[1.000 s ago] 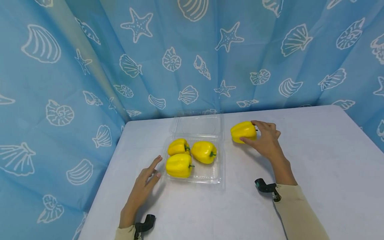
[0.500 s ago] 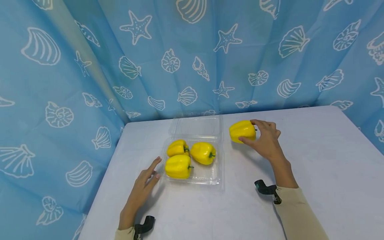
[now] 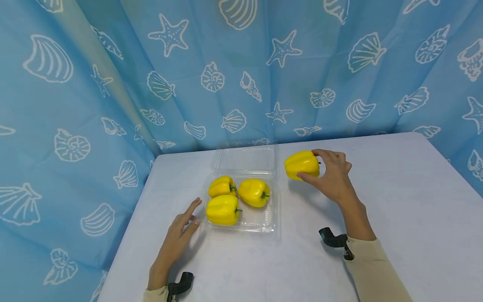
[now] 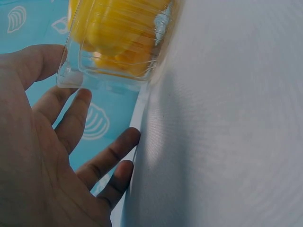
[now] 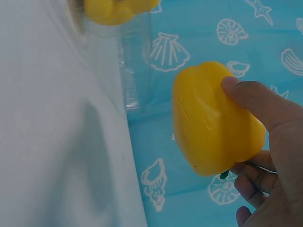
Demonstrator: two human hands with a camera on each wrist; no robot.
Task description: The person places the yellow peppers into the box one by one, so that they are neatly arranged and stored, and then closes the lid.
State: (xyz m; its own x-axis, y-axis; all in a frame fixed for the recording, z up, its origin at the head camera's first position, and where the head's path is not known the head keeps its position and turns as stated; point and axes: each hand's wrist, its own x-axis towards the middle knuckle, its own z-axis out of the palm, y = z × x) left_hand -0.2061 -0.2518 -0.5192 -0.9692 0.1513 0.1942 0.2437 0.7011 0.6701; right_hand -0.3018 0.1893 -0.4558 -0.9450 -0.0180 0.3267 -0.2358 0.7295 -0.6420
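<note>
Right hand: the right hand (image 3: 333, 176) grips a yellow pepper (image 3: 302, 165) between thumb and fingers — just off the white table (image 3: 396, 201), stem toward the palm.
Left hand: the left hand (image 3: 181, 228) rests on the table with fingers straight, touching the near-left corner of the clear tray (image 3: 260, 222).
Relation: the tray, holding three peppers (image 3: 237, 196), lies left of and nearer than the held one — its free space is the near-right corner.
Views: the right wrist camera shows the thumb (image 5: 251, 97) pressed on the pepper's side; the head view does not.

Open near-right corner of the clear box (image 3: 272, 209), three peppers (image 3: 253, 192) in the other corners, bare table (image 3: 396, 201) on the right.
</note>
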